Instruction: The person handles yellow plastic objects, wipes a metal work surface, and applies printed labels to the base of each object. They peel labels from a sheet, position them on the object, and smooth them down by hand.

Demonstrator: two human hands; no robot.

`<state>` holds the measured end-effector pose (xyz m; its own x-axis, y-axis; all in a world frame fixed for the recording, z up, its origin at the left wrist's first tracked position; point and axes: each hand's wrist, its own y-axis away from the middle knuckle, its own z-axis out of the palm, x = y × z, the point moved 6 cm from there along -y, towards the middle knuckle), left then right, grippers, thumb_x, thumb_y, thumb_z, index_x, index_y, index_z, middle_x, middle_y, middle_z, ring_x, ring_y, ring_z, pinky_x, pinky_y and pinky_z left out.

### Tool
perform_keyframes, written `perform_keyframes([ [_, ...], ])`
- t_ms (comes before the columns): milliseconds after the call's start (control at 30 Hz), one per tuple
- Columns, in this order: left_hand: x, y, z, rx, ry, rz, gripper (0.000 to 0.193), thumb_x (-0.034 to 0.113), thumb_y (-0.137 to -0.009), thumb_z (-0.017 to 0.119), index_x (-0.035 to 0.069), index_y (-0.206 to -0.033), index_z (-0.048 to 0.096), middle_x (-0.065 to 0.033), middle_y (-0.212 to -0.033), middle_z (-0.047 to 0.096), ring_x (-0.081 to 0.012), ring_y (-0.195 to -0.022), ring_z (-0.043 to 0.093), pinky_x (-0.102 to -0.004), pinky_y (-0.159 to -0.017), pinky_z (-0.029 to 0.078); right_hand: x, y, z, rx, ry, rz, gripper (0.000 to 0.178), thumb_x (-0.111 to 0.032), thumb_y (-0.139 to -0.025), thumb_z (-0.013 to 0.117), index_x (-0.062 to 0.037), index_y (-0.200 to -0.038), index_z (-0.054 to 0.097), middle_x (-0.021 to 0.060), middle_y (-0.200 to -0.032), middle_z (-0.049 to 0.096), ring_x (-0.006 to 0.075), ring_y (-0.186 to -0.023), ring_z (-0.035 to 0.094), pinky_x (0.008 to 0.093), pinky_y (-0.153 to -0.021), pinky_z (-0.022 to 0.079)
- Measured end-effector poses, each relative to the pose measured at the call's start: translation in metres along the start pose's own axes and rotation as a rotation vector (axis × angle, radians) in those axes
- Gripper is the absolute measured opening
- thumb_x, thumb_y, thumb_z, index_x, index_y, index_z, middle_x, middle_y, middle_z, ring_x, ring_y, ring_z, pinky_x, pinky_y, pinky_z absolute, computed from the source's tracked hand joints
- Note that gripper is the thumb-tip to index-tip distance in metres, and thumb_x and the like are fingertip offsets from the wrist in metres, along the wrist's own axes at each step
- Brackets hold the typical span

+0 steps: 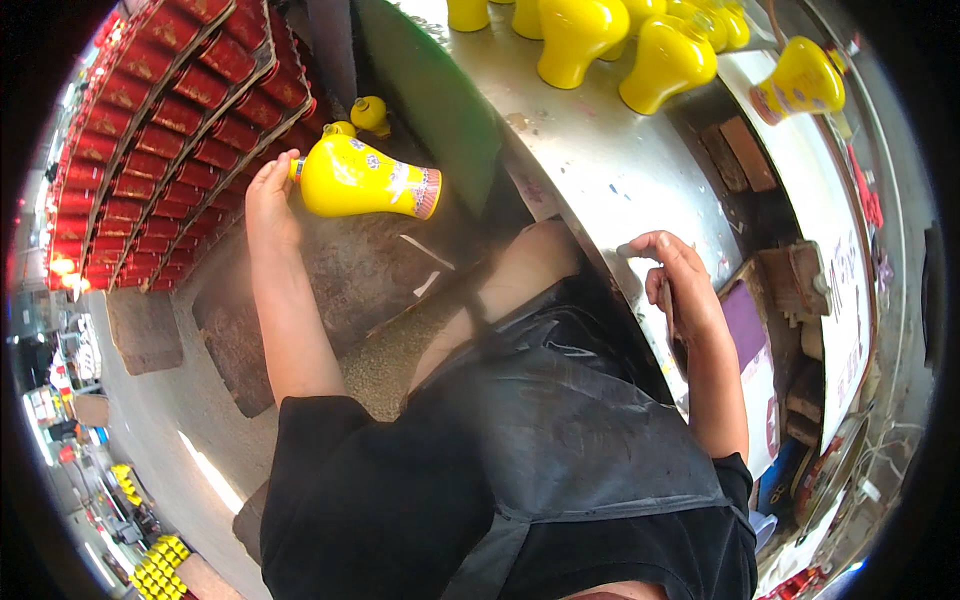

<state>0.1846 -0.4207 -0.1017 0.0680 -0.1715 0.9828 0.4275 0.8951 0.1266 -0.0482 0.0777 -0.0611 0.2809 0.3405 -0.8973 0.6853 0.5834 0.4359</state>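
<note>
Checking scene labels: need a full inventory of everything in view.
Held vase: 1, yellow, patterned, upper left, on its side
Bench: 1, metal grey, upper right
Plain yellow vases: at least five, yellow, on bench
Second patterned vase: 1, yellow, far upper right
Small yellow vessels: 2, yellow, behind held vase
Red containers: many, red, stacked left
Panel: 1, green, top centre
Blocks: several, brown, right
Background clutter: too small to tell
Apron: 1, dark, lower centre
Left grip: 1, bare, at held vase's neck
Right grip: 1, bare, curled, right of centre
</note>
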Motion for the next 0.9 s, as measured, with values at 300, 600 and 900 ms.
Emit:
perform_keyframes([
  [300,-0.094,-0.015,-0.075,0.293,-0.427,-0.043,0.026,0.021,-0.1,0.065,0.001,-0.084,0.071,-0.0062,-0.086,0.071,-0.0135,-0.079,0.061,-0.0304,-0.073,0.045,0.009,-0.028,0.019,-0.073,0.226,0.125,0.032,-0.032,-0.103,0.06,-0.0017,-0.107,0.069,0.0055,-0.092,0.071,0.0131,-0.085,0.065,0.0264,-0.077,0.051],
  [600,-0.153,-0.048,-0.111,0.488,-1.037,-0.282,0.044,0.038,-0.094,0.06,0.005,-0.118,0.075,-0.0263,-0.122,0.069,-0.041,-0.117,0.064,-0.0473,-0.101,0.048,0.014,-0.032,0.012,0.005,0.265,0.24,0.03,-0.031,-0.101,0.062,-0.0034,-0.106,0.071,0.0015,-0.084,0.07,0.0069,-0.069,0.057,0.0216,-0.065,0.043],
  [900,-0.278,-0.189,-0.183,0.494,-0.187,-0.383,0.057,0.037,-0.097,0.063,-0.007,-0.133,0.063,-0.0202,-0.144,0.057,-0.0295,-0.126,0.06,-0.0407,-0.107,0.047,0.034,-0.039,0.002,0.075,0.164,0.327,0.026,-0.026,-0.105,0.056,-0.0024,-0.103,0.067,0.0068,-0.072,0.067,0.0059,-0.042,0.046,0.0195,-0.039,0.03],
])
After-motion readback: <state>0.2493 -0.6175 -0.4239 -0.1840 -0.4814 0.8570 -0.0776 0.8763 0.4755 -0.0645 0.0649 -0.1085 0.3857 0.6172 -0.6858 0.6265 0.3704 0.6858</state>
